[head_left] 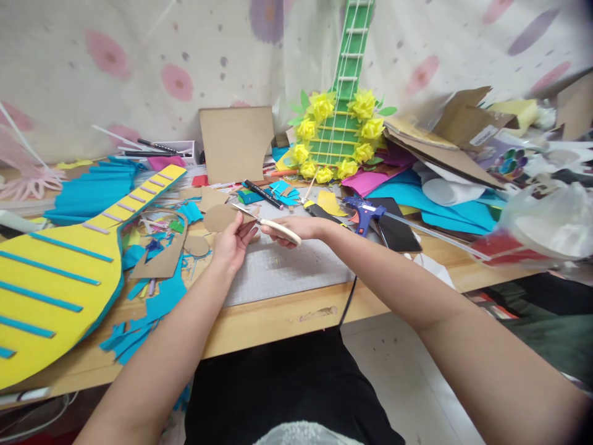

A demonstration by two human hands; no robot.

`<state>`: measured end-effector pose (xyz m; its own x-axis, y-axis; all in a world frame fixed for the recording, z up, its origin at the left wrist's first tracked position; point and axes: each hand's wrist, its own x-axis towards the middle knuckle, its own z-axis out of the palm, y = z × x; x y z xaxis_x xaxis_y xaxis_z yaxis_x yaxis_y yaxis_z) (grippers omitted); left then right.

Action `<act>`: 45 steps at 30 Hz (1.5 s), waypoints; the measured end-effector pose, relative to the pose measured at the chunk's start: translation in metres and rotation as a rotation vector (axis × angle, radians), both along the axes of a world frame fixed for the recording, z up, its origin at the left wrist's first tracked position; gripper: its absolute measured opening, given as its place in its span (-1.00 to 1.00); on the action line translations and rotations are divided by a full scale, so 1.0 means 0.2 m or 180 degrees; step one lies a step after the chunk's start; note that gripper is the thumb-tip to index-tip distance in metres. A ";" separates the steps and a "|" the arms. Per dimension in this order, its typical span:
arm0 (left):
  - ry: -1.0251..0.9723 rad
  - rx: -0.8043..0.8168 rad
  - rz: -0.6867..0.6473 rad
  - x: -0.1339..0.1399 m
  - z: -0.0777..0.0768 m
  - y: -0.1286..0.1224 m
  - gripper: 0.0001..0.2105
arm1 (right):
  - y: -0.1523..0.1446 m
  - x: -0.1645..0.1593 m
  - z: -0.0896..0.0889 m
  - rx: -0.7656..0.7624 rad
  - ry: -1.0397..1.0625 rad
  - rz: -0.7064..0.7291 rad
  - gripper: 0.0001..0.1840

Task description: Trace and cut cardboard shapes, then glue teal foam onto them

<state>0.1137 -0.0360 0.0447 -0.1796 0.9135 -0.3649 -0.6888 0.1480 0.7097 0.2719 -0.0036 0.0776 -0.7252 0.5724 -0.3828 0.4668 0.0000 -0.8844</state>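
My right hand [290,228] is closed round the cream handles of a pair of scissors [278,229], whose metal blades point left, toward my other hand. My left hand [235,240] pinches a small piece of brown cardboard [251,213] beside the blades; fingers and scissors hide much of it. Both hands are above a grey cutting mat [278,272]. Just behind the left hand lies a round brown cardboard piece [217,218]. A smaller cardboard disc [197,246] lies to its left.
A yellow paper guitar shape [60,272] with blue strips fills the left side. Behind stands a green one [338,133] ringed with yellow paper flowers. A blue glue gun [364,216] lies right of the mat. Blue paper scraps [157,309] and a cardboard sheet [236,142] are around.
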 end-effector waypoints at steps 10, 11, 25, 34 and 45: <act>-0.0011 -0.0009 -0.0008 0.00 -0.01 0.00 -0.91 | 0.00 0.01 0.01 0.0075 -0.0169 0.0006 -0.48; -0.0006 -0.0001 -0.0013 0.00 -0.01 0.00 -0.90 | 0.00 0.01 0.01 0.0085 -0.0156 0.0000 -0.48; 0.0097 -0.0027 -0.0170 0.00 0.00 0.00 -0.89 | 0.02 0.01 -0.01 0.0041 -0.0088 0.0072 -0.53; 0.0199 -0.0003 -0.0338 0.01 -0.01 -0.02 -0.90 | 0.02 0.00 0.00 -0.0250 0.0059 -0.0068 -0.53; 0.0207 -0.0007 -0.0385 0.01 -0.01 -0.01 -0.88 | 0.02 0.02 -0.01 -0.0064 -0.0015 -0.0038 -0.51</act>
<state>0.1157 -0.0387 0.0423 -0.0915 0.9292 -0.3580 -0.6183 0.2288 0.7519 0.2762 0.0007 0.0761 -0.7166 0.5731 -0.3976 0.4707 -0.0234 -0.8820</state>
